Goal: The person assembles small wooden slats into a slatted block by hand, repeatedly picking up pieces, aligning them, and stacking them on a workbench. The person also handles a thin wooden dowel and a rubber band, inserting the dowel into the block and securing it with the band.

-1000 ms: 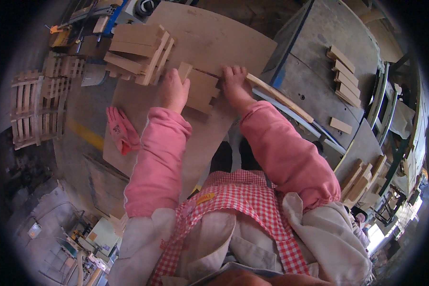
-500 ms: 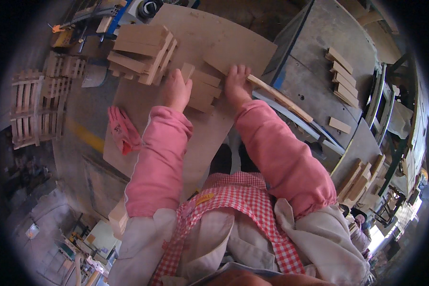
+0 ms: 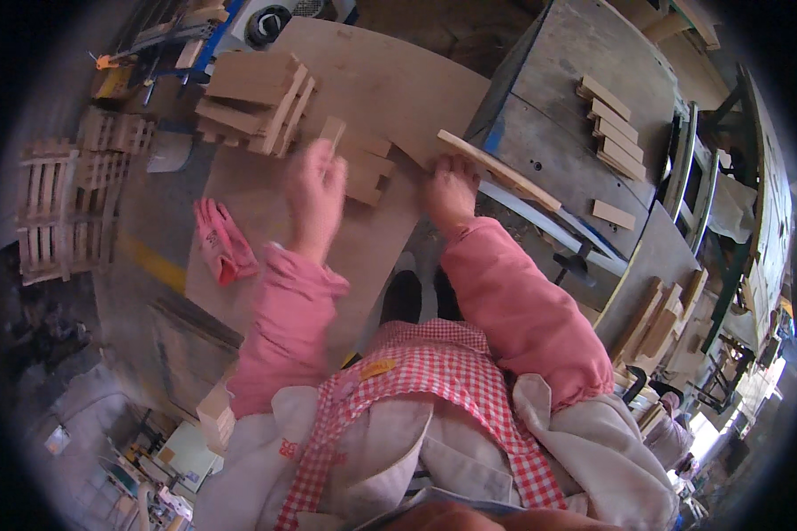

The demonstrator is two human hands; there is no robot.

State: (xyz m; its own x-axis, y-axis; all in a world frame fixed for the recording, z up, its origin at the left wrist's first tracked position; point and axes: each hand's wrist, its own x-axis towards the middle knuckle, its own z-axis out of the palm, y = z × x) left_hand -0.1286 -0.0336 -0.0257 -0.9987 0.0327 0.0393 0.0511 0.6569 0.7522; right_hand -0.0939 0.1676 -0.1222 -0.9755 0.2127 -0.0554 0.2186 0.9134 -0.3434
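Observation:
My left hand [image 3: 317,196] is smeared by motion above the brown panel, its fingers seemingly curled. Just beyond it stands the end of a small wood piece [image 3: 332,133]; whether they touch I cannot tell. Flat wooden boards [image 3: 363,164] lie between my hands, partly behind the left one. My right hand [image 3: 452,193] has bent fingers beside the near end of a long wood strip [image 3: 505,174]. What those fingers hold, if anything, is hidden. The strip runs slantwise along the edge of the grey machine table [image 3: 584,53].
Left of my hands rise stacked boards [image 3: 257,88], with a pink glove [image 3: 223,243] nearer me on the brown panel [image 3: 390,66]. Short boards [image 3: 613,128] and one loose piece [image 3: 613,214] rest on the machine table. Pallets [image 3: 49,208] stand at far left.
Both hands have drawn back toward me, the left away from the small wood piece. My right hand has slid off the strip's end, uncovering it. The whole view has shifted slightly.

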